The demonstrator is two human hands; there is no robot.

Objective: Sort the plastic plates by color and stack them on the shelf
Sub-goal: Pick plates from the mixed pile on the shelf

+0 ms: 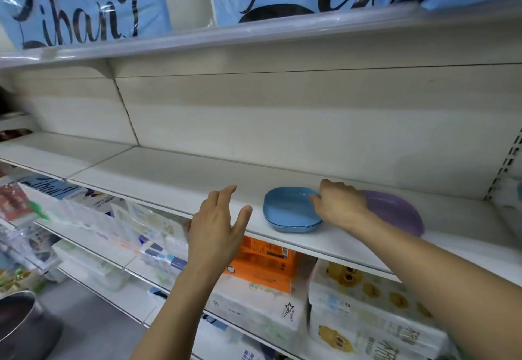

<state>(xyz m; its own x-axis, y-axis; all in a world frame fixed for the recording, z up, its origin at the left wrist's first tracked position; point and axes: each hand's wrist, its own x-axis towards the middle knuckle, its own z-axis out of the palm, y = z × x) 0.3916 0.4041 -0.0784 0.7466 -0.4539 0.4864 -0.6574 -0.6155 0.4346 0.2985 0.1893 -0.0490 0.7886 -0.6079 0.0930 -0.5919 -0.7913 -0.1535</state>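
Closest up you've got the person's left forearm (175, 303) and right forearm (452, 269), both bare, reaching up toward the white shelf (169, 179).

Left hand (217, 227) sits over the shelf's front edge with the fingers straight and spread and the thumb out to the side. It's got hold of nothing and is well apart from the plates.

Right hand (339, 204) is further along to the right. Its fingers are curled down onto the right-hand rim of the blue plates (291, 210), so it looks like a grip on that rim, though the knuckles hide exactly how the thumb sits.

The blue plates are a small neat stack, a few rims showing one under the other, sitting near the front edge of the shelf and right of its middle. Just beside them on the right is the purple plate (395, 212), also near the front edge. The wrist covers its left side, so I can't tell if it touches the blue ones or if there's more than one.

Shelf above holds blue bags (84, 6) with big black script lettering. Shelf below is packed with white tissue packs (260, 308) and an orange box (265, 263). Down in the bottom left corner there's a metal pot (17, 320).
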